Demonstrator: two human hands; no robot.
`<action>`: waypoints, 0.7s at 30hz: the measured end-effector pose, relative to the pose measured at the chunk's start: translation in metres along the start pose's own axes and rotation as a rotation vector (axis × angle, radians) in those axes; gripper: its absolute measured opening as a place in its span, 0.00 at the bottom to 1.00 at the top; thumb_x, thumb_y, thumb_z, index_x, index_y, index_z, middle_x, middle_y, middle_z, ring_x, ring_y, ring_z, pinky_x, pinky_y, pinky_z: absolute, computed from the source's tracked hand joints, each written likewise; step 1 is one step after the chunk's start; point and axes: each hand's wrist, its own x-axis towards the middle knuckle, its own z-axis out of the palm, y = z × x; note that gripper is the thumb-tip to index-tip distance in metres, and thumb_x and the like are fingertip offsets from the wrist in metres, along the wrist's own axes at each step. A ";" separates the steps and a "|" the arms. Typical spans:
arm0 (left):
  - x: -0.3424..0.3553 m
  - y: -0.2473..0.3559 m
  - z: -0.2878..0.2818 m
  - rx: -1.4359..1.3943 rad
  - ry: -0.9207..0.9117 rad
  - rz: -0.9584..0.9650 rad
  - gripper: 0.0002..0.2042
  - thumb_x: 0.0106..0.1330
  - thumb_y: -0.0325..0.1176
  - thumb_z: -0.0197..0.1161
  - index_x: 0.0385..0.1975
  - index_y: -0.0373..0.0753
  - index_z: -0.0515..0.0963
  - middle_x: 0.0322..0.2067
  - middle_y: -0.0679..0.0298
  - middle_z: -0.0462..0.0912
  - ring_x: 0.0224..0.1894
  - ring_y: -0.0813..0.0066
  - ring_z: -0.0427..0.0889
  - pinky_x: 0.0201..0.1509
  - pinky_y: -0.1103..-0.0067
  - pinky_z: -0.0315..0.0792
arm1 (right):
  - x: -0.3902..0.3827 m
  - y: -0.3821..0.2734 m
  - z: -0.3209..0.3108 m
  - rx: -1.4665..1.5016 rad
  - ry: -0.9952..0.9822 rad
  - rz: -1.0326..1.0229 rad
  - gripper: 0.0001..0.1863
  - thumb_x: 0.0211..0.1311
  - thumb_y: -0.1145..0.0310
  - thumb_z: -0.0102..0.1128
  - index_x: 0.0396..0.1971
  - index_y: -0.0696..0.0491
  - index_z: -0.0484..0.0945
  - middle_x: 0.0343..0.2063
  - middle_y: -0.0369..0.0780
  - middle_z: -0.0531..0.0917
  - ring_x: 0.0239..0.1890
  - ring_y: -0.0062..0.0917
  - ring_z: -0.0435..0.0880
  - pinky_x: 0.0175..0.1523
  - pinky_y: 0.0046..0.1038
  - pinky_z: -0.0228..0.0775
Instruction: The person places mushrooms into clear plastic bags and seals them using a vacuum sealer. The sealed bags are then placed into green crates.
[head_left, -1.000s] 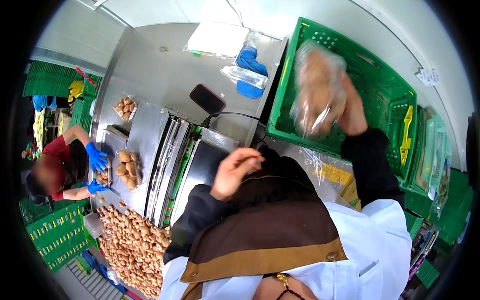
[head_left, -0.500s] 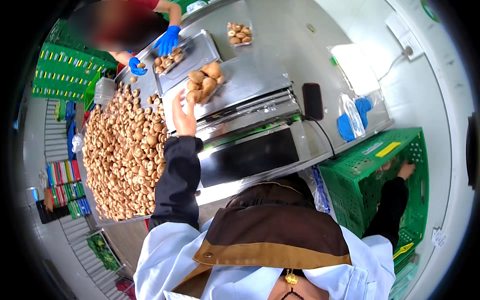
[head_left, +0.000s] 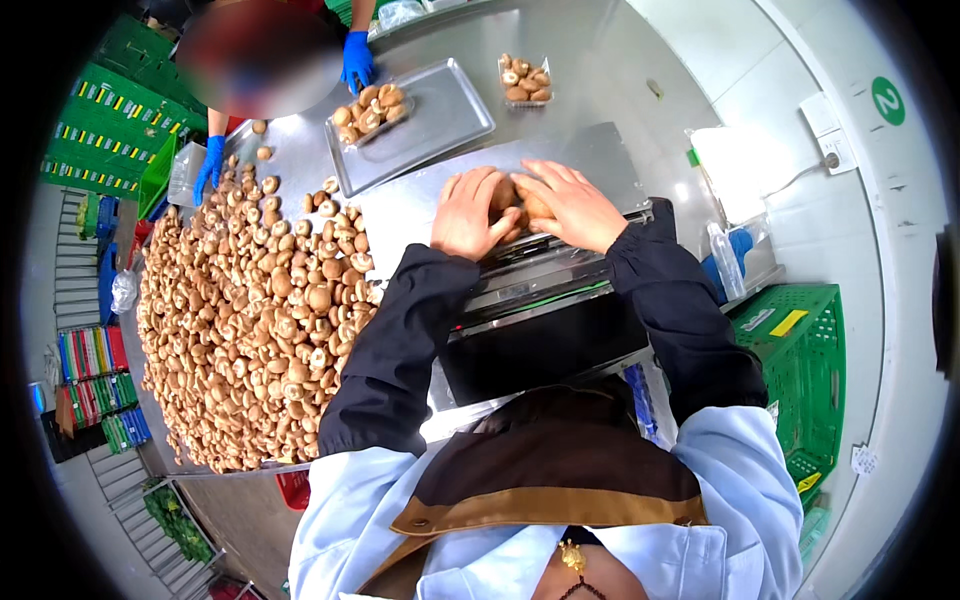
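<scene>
My left hand [head_left: 467, 213] and my right hand [head_left: 575, 205] are cupped around a cluster of brown mushrooms [head_left: 517, 207] over the front edge of a flat metal plate [head_left: 400, 215]. The left fingers curl over the mushrooms from one side, the right fingers from the other. Whatever the mushrooms rest in is mostly hidden by my hands. Just nearer to me lies a black panel [head_left: 545, 345]. Beyond my hands, a clear tray of mushrooms [head_left: 370, 112] sits on a shallow metal tray [head_left: 455, 110], and another clear punnet of mushrooms [head_left: 526, 80] stands farther right.
A large heap of loose mushrooms [head_left: 250, 330] covers the table's left side. Across it, a co-worker's blue-gloved hands [head_left: 357, 62] are at the metal tray and the heap's far edge. A green crate [head_left: 810, 345] stands at right, near the wall. A blue item [head_left: 740, 243] lies by my right sleeve.
My right hand has come out of the green crate to the mushrooms, opposite my left. The mushroom cluster now lies closer to me on the plate. The co-worker's hands have moved apart.
</scene>
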 end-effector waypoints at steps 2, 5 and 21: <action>-0.002 -0.005 0.001 -0.023 -0.011 0.013 0.27 0.58 0.47 0.62 0.53 0.36 0.69 0.55 0.53 0.71 0.59 0.57 0.68 0.64 0.61 0.57 | -0.003 0.007 0.016 -0.006 -0.041 0.004 0.31 0.55 0.61 0.63 0.58 0.54 0.66 0.59 0.46 0.67 0.64 0.39 0.63 0.65 0.37 0.57; -0.003 -0.008 0.001 -0.010 0.003 0.046 0.27 0.60 0.47 0.61 0.53 0.35 0.68 0.56 0.53 0.70 0.59 0.57 0.68 0.64 0.60 0.58 | -0.009 0.006 0.024 0.148 0.075 0.140 0.30 0.57 0.61 0.62 0.58 0.55 0.66 0.58 0.46 0.68 0.63 0.39 0.65 0.65 0.36 0.58; -0.101 -0.028 -0.097 -0.471 0.424 -0.805 0.10 0.64 0.28 0.61 0.42 0.31 0.78 0.35 0.63 0.83 0.35 0.75 0.79 0.42 0.80 0.72 | -0.088 0.031 -0.035 0.313 0.380 0.442 0.20 0.57 0.69 0.62 0.49 0.58 0.74 0.49 0.45 0.78 0.54 0.36 0.75 0.58 0.31 0.64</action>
